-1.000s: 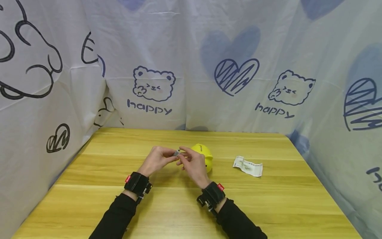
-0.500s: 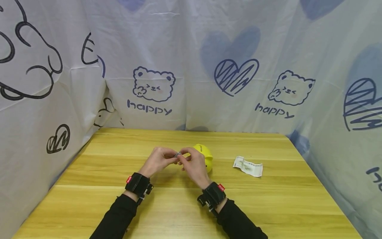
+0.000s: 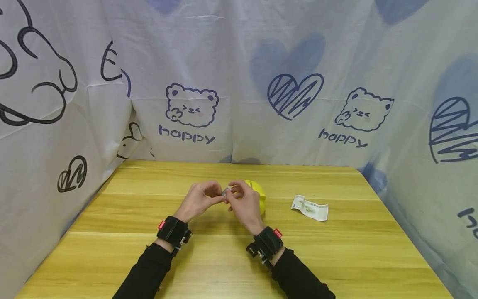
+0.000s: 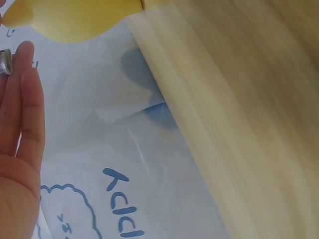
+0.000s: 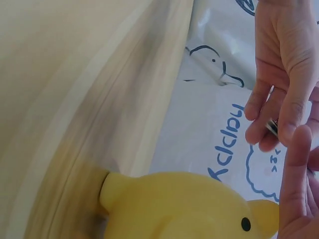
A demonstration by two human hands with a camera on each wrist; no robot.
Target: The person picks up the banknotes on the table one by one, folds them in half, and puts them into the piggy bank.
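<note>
Holding a small grey roll (image 3: pixel 225 191) above the table (image 3: pixel 224 265), over its far half, well in from the left and right edges. Left hand (image 3: pixel 197 201): thumb and fingertips pinch the roll. Right hand (image 3: pixel 244 205): thumb and fingers close on its other side. Yellow toy animal (image 5: pixel 174 204) stands on the table just beyond the right hand. Printed paper slip (image 3: pixel 310 208) lies creased nearer the table's right edge, apart from both hands.

Risks, as judged: the roll is held by fingertips only, so a loosened pinch could drop it. If it is paper, which is likely, it could spring open; pulling the hands apart could tear it. The right hand's knuckles sit close to the toy — a sideways slip could knock it.

Hard to see: fingers cover most of the roll; its material and any print are unclear. The right hand masks the toy's left part in the head view, and the dark mark on its top is too small to identify. Left wrist view cuts off the roll and the toy — contact of each fingertip not certain.
</note>
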